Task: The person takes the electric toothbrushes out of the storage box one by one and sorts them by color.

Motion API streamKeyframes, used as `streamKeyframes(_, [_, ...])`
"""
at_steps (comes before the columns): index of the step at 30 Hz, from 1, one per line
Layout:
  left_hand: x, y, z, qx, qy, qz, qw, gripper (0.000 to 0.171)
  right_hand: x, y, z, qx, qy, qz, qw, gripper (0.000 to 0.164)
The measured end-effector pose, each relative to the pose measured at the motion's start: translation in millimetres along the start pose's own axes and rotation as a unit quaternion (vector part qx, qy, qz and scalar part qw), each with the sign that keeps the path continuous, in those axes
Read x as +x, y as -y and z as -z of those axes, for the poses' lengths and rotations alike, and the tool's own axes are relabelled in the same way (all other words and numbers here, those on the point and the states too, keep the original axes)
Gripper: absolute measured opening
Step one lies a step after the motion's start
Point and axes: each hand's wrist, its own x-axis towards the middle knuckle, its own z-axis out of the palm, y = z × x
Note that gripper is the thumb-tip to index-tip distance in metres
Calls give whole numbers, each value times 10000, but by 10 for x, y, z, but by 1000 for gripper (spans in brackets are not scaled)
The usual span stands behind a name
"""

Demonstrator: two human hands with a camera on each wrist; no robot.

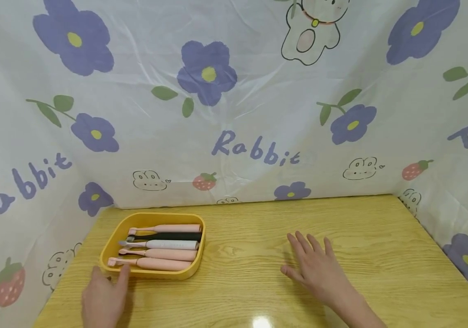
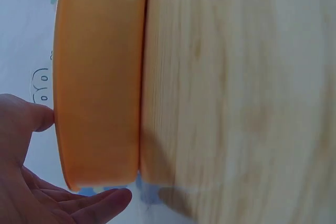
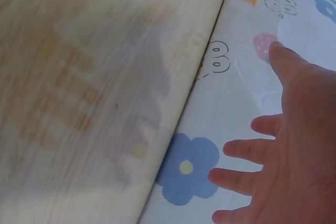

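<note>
Yellow tray (image 1: 164,274) sits on the left part of the wooden worktop (image 1: 242,291), close to its far-left corner. From my end I count five toothbrushes in it, lying side by side, heads toward the worktop's left edge. Order from far rim to near rim: first pink toothbrush (image 1: 178,228), black toothbrush (image 1: 172,236), white toothbrush (image 1: 174,245), second pink toothbrush (image 1: 172,254), third pink toothbrush (image 1: 164,263).

Left hand (image 1: 103,298) is at the tray's near-left corner. Fingers released, extended rather than wrapped. On my left wrist feed the thumb tip is at the rim, other fingers just beside the tray's end; I can't tell if those touch.

Right hand (image 1: 317,269) is over the worktop's right half, well apart from the tray. Fingers released, straight and spread. Can't tell whether it touches the wood.

White cloth (image 1: 254,109) with purple flowers and "Rabbit" lettering hangs behind the far edge and along the left and right edges. I also get a glare spot (image 1: 261,322) on the worktop between the hands.
</note>
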Motion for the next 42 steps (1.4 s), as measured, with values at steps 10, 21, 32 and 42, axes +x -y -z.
streamKeyframes(10, [41,-119,-37,-340,53,-11,9994,101,-1,27,-45,25,59,9,10000,77])
streamKeyframes(21, [140,-205,-35,-567,49,-204,9982,92,8,85,-45,331,277,-26,9991,74])
streamKeyframes(32, [251,-243,-31,-484,374,-747,9953,92,-13,110,-53,517,353,-143,9979,75])
streamKeyframes(42, [164,-453,-98,-596,904,-1258,9861,89,-45,132,-66,482,246,-69,9985,73])
